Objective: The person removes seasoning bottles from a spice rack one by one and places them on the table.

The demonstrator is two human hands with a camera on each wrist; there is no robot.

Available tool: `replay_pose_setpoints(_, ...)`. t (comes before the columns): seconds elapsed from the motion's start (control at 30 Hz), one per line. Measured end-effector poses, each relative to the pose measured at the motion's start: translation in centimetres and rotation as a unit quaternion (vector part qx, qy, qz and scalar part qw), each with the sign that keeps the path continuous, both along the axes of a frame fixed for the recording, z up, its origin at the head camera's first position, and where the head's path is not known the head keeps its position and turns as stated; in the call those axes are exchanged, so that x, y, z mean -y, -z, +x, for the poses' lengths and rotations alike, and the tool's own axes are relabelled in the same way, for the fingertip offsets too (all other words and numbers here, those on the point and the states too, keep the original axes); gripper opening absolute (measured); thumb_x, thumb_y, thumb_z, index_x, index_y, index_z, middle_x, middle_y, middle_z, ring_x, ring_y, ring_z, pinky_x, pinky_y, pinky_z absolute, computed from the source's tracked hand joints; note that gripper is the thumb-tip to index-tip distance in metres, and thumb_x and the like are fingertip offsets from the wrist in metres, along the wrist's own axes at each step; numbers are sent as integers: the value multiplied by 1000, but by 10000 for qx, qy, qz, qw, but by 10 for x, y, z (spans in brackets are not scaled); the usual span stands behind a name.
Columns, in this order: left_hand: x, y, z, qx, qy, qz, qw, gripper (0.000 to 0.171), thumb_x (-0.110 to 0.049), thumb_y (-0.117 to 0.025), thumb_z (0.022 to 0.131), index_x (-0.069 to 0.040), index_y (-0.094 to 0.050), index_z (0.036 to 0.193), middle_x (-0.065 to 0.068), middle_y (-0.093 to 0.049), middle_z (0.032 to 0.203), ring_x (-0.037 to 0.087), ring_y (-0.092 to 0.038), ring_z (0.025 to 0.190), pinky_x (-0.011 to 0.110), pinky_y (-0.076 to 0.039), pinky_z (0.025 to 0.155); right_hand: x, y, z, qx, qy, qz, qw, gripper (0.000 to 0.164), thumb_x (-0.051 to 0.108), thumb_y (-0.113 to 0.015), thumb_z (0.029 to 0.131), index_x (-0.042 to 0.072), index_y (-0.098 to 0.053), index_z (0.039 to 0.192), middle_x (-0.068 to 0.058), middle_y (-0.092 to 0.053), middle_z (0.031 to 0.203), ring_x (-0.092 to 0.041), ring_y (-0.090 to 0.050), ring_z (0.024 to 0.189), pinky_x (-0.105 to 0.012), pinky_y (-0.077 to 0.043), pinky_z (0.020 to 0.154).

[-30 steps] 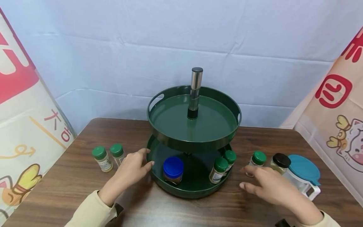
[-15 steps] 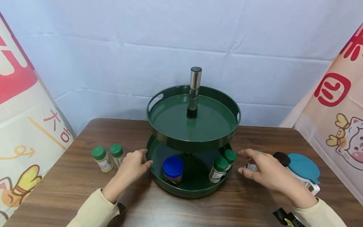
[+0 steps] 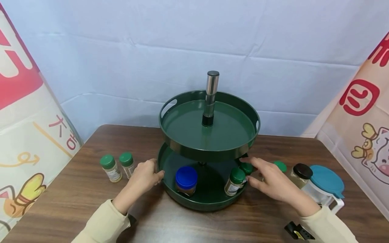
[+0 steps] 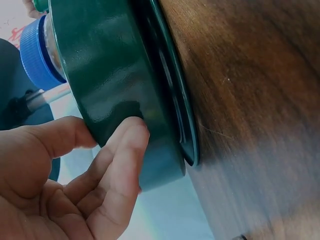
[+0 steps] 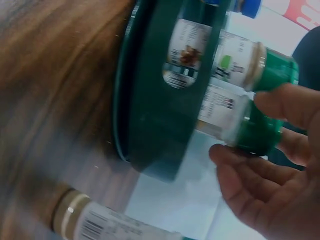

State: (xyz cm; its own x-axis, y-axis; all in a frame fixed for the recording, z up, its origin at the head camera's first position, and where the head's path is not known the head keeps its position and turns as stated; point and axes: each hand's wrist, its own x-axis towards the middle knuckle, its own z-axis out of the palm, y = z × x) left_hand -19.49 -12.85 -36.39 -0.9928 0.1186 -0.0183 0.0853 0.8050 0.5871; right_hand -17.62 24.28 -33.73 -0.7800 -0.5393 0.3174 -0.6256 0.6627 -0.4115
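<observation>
A green two-tier turntable tray stands on the table. My left hand pinches the wall of its lower tier, thumb at the rim and fingers against the outside, as the left wrist view shows. My right hand is at the lower tier's right side. Its thumb and fingers are around the green cap of a spice jar standing inside the wall. Beside that one stands another green-capped spice jar. A blue-lidded jar sits at the lower tier's front left.
Two green-capped spice jars stand left of the tray. On the right are another green-capped jar, a black-lidded jar and a pitcher-like container with a teal lid. The upper tier overhangs the lower one, around a metal post.
My right hand has moved left from the jar beside the tray to a spice jar on the lower tier. The left hand stays at the tray's left edge, its fingers drawn in closer.
</observation>
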Motion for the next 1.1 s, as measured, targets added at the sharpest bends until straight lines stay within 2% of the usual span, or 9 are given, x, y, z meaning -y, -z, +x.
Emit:
replay_pose_setpoints(0.33, -1, 2, 1, 34, -25, 50, 10000, 50, -14, -62, 85, 11, -47, 125, -1, -54, 52, 12, -52, 46, 29, -42, 48, 0, 8, -4, -59, 85, -299, 9995, 41, 0, -66, 83, 11, -55, 121, -7, -59, 116, -8, -61, 78, -26, -50, 62)
replay_pose_setpoints(0.47, 0, 1, 1, -2, -30, -6, 10000, 48, -15, -62, 85, 11, -48, 123, -2, -54, 52, 12, -52, 47, 29, -42, 49, 0, 7, -3, -347, 53, -353, 9988, 43, -2, -66, 81, 11, -55, 120, -9, -59, 113, -6, -61, 75, -26, -50, 61)
replay_pose_setpoints(0.57, 0, 1, 1, -40, -32, -40, 10000, 42, -15, -62, 84, 9, -51, 118, -2, -53, 52, 12, -52, 47, 30, -42, 49, -2, 2, -3, -692, 124, -381, 9968, 45, -4, -67, 79, 10, -55, 120, -9, -60, 112, -7, -61, 73, -25, -50, 59)
replay_pose_setpoints(0.7, 0, 1, 0, -77, -18, -55, 10000, 26, -14, -62, 84, 3, -56, 102, -2, -53, 52, 12, -51, 46, 30, -41, 48, -6, -9, -1, -1017, 295, -395, 9936, 47, -5, -68, 77, 6, -55, 121, -10, -59, 112, -9, -61, 74, -25, -49, 58)
replay_pose_setpoints(0.93, -1, 3, 0, -45, -3, -94, 9999, 43, -15, -62, 85, 9, -50, 119, -3, -54, 53, 11, -52, 47, 29, -42, 50, -10, -21, 4, -1075, 488, -270, 9926, 50, -3, -69, 78, 6, -53, 124, -9, -59, 110, -12, -59, 74, -25, -46, 57)
replay_pose_setpoints(1.1, -1, 4, 0, -64, -3, -106, 9999, 37, -15, -62, 85, 8, -53, 113, -3, -53, 52, 11, -52, 47, 29, -42, 49, -12, -24, 6, -1023, 531, -289, 9929, 52, -3, -69, 78, 6, -52, 127, -8, -59, 110, -12, -59, 74, -24, -46, 59)
